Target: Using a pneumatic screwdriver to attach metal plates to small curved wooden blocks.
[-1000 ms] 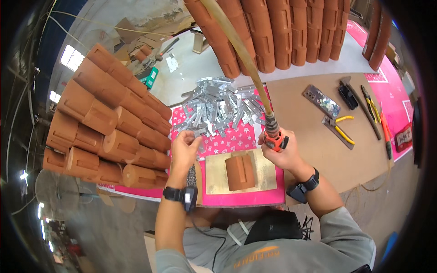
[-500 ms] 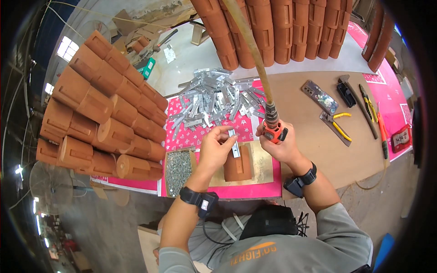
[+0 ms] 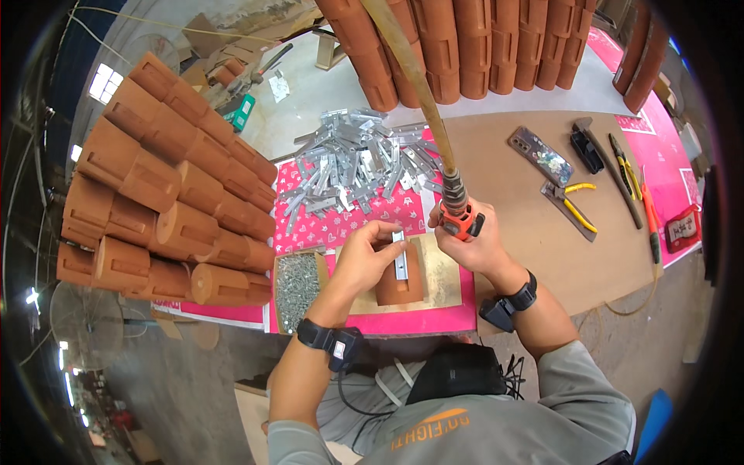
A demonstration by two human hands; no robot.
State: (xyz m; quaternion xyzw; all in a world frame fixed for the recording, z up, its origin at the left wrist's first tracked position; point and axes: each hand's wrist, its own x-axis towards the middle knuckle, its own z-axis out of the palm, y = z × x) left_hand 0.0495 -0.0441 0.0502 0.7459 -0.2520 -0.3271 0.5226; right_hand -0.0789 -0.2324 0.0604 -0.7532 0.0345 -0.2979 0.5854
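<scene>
My left hand (image 3: 366,254) pinches a small silver metal strip (image 3: 401,267) between thumb and fingers. The strip lies along the recessed groove of a curved terracotta piece (image 3: 403,293), which rests on a tan board (image 3: 443,283). My right hand (image 3: 484,246) is wrapped around a red-and-black power screwdriver (image 3: 460,220), held just right of the strip and apart from it. A thick tan hose (image 3: 415,70) runs up from the tool's far end. Left of the terracotta piece stands an open box of small screws (image 3: 297,283).
A heap of metal strips (image 3: 353,167) lies beyond my hands on pink patterned paper. Terracotta pieces are stacked at left (image 3: 186,209) and stand in rows behind (image 3: 473,50). A phone (image 3: 541,153), yellow-handled pliers (image 3: 575,209) and a hammer (image 3: 608,170) lie on brown board.
My left hand has brought the metal strip nearer to me over the terracotta piece, straighter along its groove. The right hand still holds the screwdriver. The whole view has shifted slightly.
</scene>
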